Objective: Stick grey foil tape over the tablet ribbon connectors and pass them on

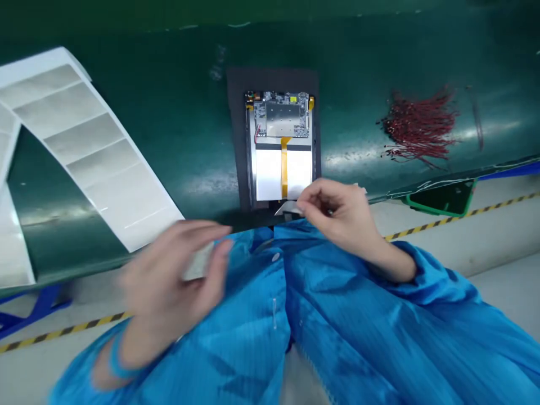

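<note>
Right hand [343, 216] pinches a thin silvery strip [290, 207], best kept flat, at the near edge of the opened black-framed tablet [268, 171] on the green worktop [177, 112]; blurred left hand [169, 275] apart, fingers parted.

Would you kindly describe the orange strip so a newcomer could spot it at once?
On the green table, find the dark mat bearing an opened device. From its circuit board, the orange strip runs down across the white panel. Its length sets it apart from the small orange patches above.

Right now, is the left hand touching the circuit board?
No, a wide gap separates the left hand from the circuit board.
</note>
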`<state>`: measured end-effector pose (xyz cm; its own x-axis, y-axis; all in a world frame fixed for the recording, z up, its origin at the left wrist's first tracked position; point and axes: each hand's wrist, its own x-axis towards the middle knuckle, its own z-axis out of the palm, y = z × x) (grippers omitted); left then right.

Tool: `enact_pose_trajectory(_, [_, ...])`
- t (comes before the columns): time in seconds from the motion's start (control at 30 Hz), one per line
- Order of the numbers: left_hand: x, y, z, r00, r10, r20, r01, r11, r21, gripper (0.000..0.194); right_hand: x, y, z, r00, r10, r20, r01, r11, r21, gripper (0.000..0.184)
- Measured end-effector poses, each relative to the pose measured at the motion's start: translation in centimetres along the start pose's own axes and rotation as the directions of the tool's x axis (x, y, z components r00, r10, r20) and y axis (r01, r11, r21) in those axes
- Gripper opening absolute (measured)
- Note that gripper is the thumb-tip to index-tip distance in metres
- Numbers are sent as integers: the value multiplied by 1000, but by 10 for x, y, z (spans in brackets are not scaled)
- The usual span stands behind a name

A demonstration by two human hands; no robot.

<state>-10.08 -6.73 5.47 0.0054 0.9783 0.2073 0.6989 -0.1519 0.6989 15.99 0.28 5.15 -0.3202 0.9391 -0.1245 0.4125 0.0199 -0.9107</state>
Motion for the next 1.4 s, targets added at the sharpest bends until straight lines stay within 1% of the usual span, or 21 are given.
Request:
enact_pose_trajectory(0.03, [-3, 6, 12, 999, 36, 19, -35, 999, -37, 16, -3, -1, 5, 999, 30, 19, -31, 999, 30, 11])
enact_pose_trajectory(0.07, [-4, 9, 23, 997, 58, 43, -54, 995, -78, 21, -5, -3, 9, 998, 54, 34, -56, 997, 55, 10])
enact_pose_trajectory(0.13, [0, 11, 42, 994, 58, 91, -44, 988, -146, 31, -5, -6, 13, 994, 86, 61, -91, 992, 82, 10])
enact_pose_trajectory(0.2, [5, 9, 54, 993, 38, 109, -21, 988, -152, 20, -3, -7, 14, 991, 102, 85, -109, 991, 82, 9])
enact_pose_trajectory(0.27, [9, 6, 59, 995, 27, 94, -15, 992, -125, 7, -1, -5, 13, 990, 108, 96, -114, 992, 60, 8])
enact_pose_trajectory(0.37, [12, 2, 60, 991, -12, 133, 22, 997, -73, 11, 1, 1, 15, 994, 72, 86, -70, 997, -29, 9])
enact_pose_trajectory(0.43, [15, 1, 61, 986, -33, 164, 35, 999, -12, 12, 3, 5, 17, 997, 26, 76, -16, 991, -132, 10])
enact_pose_trajectory(0.5, [18, 0, 62, 985, -40, 169, 27, 997, 74, 13, 4, 7, 18, 997, -1, 71, 18, 970, -244, 11])
enact_pose_trajectory(0.57, [22, 0, 63, 986, -33, 161, 8, 987, 158, 15, 7, 7, 18, 998, -5, 63, 26, 940, -341, 11])
enact_pose_trajectory(0.63, [25, 0, 62, 987, -28, 158, -5, 978, 209, 16, 8, 6, 16, 998, 6, 60, 18, 922, -386, 10])
enact_pose_trajectory(0.73, [27, 3, 56, 989, -24, 144, -2, 984, 176, 16, 9, 1, 12, 997, 30, 75, -6, 956, -293, 13])
enact_pose_trajectory(0.83, [25, 7, 49, 992, 28, 126, -32, 999, 32, 9, 7, -6, 8, 994, 64, 88, -53, 991, -120, 14])
enact_pose_trajectory(0.87, [23, 8, 48, 989, 54, 135, -52, 998, -19, 11, 7, -8, 7, 992, 79, 94, -72, 995, -74, 14])
enact_pose_trajectory(0.97, [17, 12, 50, 982, 114, 153, -103, 992, -77, 40, 6, -12, 6, 987, 114, 111, -116, 993, 10, 13])
enact_pose_trajectory(1.0, [15, 12, 51, 982, 120, 144, -111, 992, -66, 41, 5, -12, 7, 986, 120, 114, -124, 992, 21, 13])
enact_pose_trajectory(1.03, [13, 13, 53, 984, 121, 128, -115, 992, -54, 34, 5, -12, 8, 986, 123, 116, -127, 992, 27, 13])
enact_pose_trajectory(1.1, [11, 13, 57, 988, 112, 109, -107, 993, -50, 12, 5, -11, 9, 986, 120, 114, -123, 992, 21, 13])
enact_pose_trajectory(1.13, [11, 12, 58, 989, 98, 109, -92, 994, -56, 6, 4, -10, 10, 988, 112, 108, -113, 994, 4, 13])
enact_pose_trajectory(1.23, [12, 9, 61, 992, 34, 124, -29, 999, -41, 9, 4, -5, 13, 994, 66, 88, -53, 988, -142, 12])
enact_pose_trajectory(1.33, [18, 6, 63, 988, -33, 150, 24, 998, 58, 14, 4, 2, 17, 996, 16, 89, 15, 940, -340, 10])
enact_pose_trajectory(1.4, [23, 6, 64, 981, -67, 180, 44, 991, 125, 16, 5, 6, 19, 996, 6, 91, 33, 905, -424, 11])
